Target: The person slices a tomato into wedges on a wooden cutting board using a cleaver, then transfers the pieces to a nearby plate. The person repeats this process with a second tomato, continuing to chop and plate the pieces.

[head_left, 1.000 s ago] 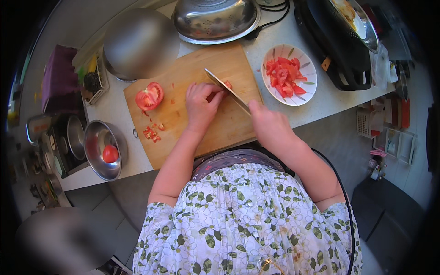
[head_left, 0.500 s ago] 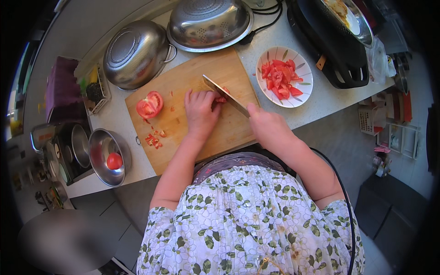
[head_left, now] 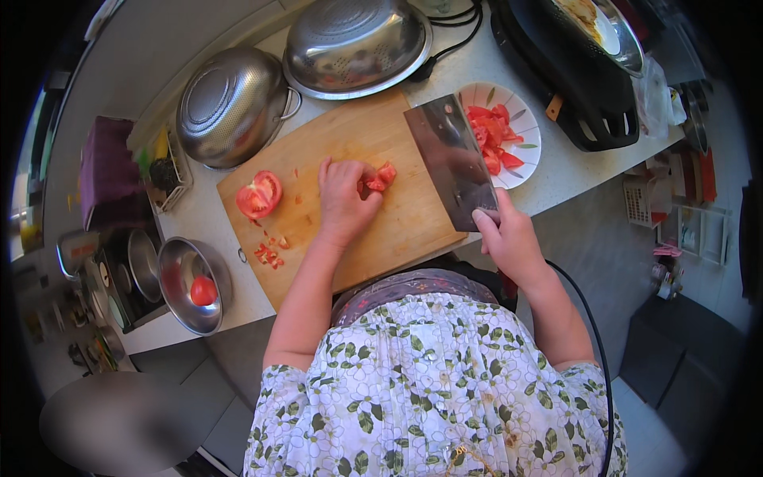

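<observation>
My left hand (head_left: pixel 346 200) rests on the wooden cutting board (head_left: pixel 397 234), its fingers curled against several cut tomato pieces (head_left: pixel 383 176). In my right hand (head_left: pixel 513 242) is the handle of a cleaver (head_left: pixel 451 163). The blade's broad face is turned up over the board's right edge, hiding the left side of a striped white plate (head_left: pixel 531 131). Tomato chunks (head_left: pixel 497 135) are heaped on that plate. At the board's left lie a tomato half (head_left: pixel 259 195), cut face showing, and small tomato scraps (head_left: pixel 269 254).
A steel bowl (head_left: pixel 221 314) at the left holds a red tomato (head_left: pixel 203 290). Two upturned colanders, one rounder (head_left: pixel 230 107) and one wider (head_left: pixel 358 48), stand behind the board. A black appliance (head_left: pixel 548 71) and cable (head_left: pixel 469 44) are at the back right.
My right hand has carried the cleaver right, away from the tomato pieces, and its blade has turned from edge-down to broad face up. My left hand stays by the pieces, which now show more.
</observation>
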`<action>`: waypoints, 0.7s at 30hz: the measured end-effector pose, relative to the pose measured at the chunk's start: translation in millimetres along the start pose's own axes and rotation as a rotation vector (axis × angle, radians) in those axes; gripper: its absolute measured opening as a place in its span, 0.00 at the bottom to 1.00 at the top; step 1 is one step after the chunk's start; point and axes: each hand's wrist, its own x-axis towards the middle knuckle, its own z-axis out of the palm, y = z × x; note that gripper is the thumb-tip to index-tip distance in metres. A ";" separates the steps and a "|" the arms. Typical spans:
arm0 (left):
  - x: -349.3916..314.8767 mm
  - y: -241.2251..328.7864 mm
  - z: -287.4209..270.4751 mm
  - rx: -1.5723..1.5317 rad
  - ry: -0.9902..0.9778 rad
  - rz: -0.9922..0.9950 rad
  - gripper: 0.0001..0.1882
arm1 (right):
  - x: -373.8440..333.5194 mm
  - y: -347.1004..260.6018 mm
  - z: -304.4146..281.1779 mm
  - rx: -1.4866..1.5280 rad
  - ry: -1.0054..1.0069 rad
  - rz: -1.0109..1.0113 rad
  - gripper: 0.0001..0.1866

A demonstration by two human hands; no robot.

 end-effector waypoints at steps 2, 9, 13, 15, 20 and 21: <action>3.1 -1.4 -1.7 -0.030 0.025 -0.010 0.11 | -0.3 6.8 -1.3 0.054 0.022 0.004 0.14; 5.5 -2.3 -5.9 -0.139 0.017 -0.078 0.10 | -3.8 13.3 8.6 -0.045 -0.062 -0.075 0.14; 3.5 -6.2 -5.6 -0.115 -0.022 -0.132 0.11 | -6.2 12.9 16.3 -0.221 -0.129 -0.151 0.14; 3.4 -7.3 -5.6 -0.102 -0.020 -0.125 0.11 | -8.3 12.7 21.0 -0.282 -0.135 -0.202 0.14; 3.1 -8.0 -4.8 -0.140 -0.034 -0.155 0.11 | -10.6 -1.6 24.6 -0.408 -0.131 -0.210 0.12; 2.6 -8.6 -4.6 -0.150 -0.041 -0.163 0.11 | -10.5 -3.0 25.1 -0.418 -0.130 -0.216 0.11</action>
